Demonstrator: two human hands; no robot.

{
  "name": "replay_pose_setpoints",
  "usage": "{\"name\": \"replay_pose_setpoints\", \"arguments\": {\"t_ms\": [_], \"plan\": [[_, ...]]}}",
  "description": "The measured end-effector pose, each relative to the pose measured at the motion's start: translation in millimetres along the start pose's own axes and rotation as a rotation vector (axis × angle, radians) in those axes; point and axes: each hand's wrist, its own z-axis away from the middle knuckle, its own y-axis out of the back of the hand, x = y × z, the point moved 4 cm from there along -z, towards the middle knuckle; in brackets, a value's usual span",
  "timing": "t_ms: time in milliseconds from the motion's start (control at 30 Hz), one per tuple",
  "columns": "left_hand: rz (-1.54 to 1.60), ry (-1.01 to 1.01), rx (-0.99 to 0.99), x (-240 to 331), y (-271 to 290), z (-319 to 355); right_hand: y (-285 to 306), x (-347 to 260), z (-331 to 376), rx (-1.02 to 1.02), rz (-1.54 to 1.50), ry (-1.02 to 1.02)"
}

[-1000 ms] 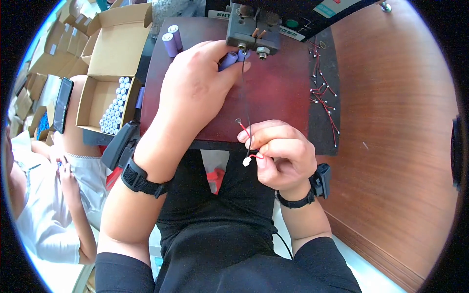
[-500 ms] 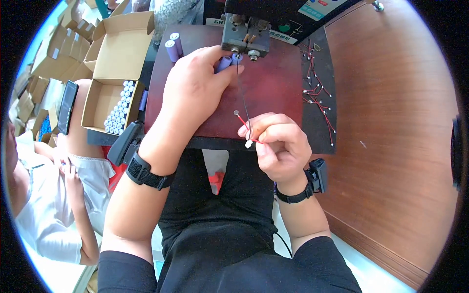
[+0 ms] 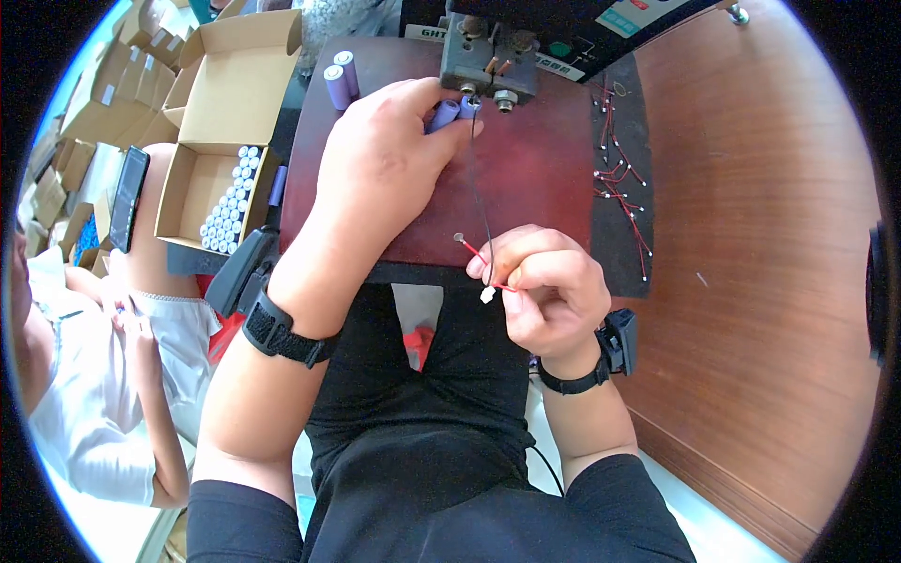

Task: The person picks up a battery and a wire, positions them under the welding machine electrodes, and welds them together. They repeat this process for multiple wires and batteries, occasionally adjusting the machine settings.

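Observation:
My left hand (image 3: 380,155) is wrapped around two purple cylindrical battery cells (image 3: 444,116), their ends just under the electrode head of a spot welder (image 3: 488,64). A thin black wire (image 3: 480,188) runs from the end of the right-hand cell down to my right hand (image 3: 554,291). That hand is closed in a pinch on the wire lead, near its small white connector (image 3: 488,295). The lead's red wire (image 3: 473,250) sticks up from the fingers and ends in a round metal tab (image 3: 459,237). Whether the black wire is joined to the cell cannot be made out.
Two more purple cells (image 3: 336,86) stand at the mat's far left. An open cardboard box (image 3: 178,202) of several cells sits left, beside a lone cell (image 3: 278,186). Red-and-black leads (image 3: 619,195) lie on the right. Another person (image 3: 113,375) sits at left.
The view has shifted slightly. My right hand has drawn a little toward me with the lead, while my left hand keeps the cells under the welder head.

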Motion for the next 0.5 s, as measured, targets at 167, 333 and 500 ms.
{"name": "replay_pose_setpoints", "arguments": {"t_ms": [167, 333, 500], "plan": [[0.075, 0.027, -0.029, 1.5, -1.5, 0.5, 1.5, 0.5, -1.4, -0.036, -0.013, 0.007], [-0.003, 0.014, -0.022, 4.4, 1.9, 0.1, 0.3, -0.3, -4.4, -0.033, -0.025, -0.012], [0.0, -0.015, 0.012, 1.8, 0.7, 1.8, 3.4, 2.9, -4.4, 0.025, -0.194, -0.092]]}}
